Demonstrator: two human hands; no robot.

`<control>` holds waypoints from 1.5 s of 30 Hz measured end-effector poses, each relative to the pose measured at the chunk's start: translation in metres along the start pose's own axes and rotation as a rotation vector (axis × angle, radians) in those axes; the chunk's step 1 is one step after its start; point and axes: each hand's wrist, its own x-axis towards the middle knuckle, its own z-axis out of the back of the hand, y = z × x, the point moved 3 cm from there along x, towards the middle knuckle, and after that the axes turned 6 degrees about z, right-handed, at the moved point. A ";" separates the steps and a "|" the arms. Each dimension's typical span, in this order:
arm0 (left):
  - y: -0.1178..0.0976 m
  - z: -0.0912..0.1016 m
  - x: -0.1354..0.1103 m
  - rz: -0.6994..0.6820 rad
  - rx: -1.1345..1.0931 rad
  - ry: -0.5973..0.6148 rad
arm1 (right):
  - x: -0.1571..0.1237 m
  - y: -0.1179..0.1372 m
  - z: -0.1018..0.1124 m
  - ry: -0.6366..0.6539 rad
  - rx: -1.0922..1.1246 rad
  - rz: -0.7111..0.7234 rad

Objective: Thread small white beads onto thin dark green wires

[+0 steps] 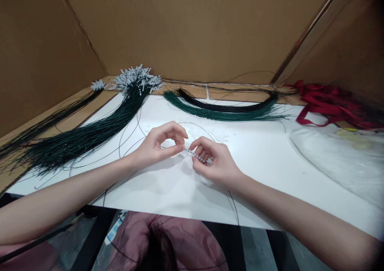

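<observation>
- The left hand arches above the middle of the white board, its arm slanting in from the board's left; the thumb tip meets one end of the beaded wire, though whether it grips cannot be told.
- The right hand, its arm angling in across the board's right part, pinches that wire between thumb and curled fingers.
- The beaded wire tilts over the board's middle, between both hands.

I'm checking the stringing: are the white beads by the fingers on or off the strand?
On: the beads line the strand in a row, between left hand and right hand.
</observation>
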 end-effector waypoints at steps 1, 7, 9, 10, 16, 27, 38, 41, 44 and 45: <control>0.000 0.000 0.000 0.000 0.001 0.002 | 0.000 0.000 0.000 0.000 0.000 0.002; 0.000 0.000 0.000 0.001 0.000 -0.004 | 0.000 0.001 0.000 0.004 0.004 0.006; -0.001 -0.001 0.000 0.002 0.002 -0.004 | 0.000 0.002 0.000 0.008 0.010 -0.001; -0.001 -0.002 0.000 0.002 0.004 0.001 | 0.000 0.002 0.000 0.011 0.012 -0.006; 0.001 -0.009 -0.002 0.015 0.013 0.070 | 0.000 0.002 -0.001 0.047 0.019 -0.015; -0.002 -0.010 0.001 -0.023 -0.017 0.079 | 0.002 0.000 -0.002 0.063 0.049 -0.003; 0.001 -0.008 0.000 -0.021 0.054 0.078 | 0.000 -0.002 -0.002 0.072 0.049 -0.021; -0.001 -0.005 0.002 -0.017 0.093 0.105 | 0.001 -0.003 -0.003 0.077 0.050 -0.005; 0.000 0.005 0.008 -0.027 0.274 0.100 | 0.001 -0.003 -0.003 0.078 0.043 -0.005; 0.001 0.010 0.010 -0.038 0.362 0.081 | 0.001 -0.003 -0.002 0.078 0.039 -0.008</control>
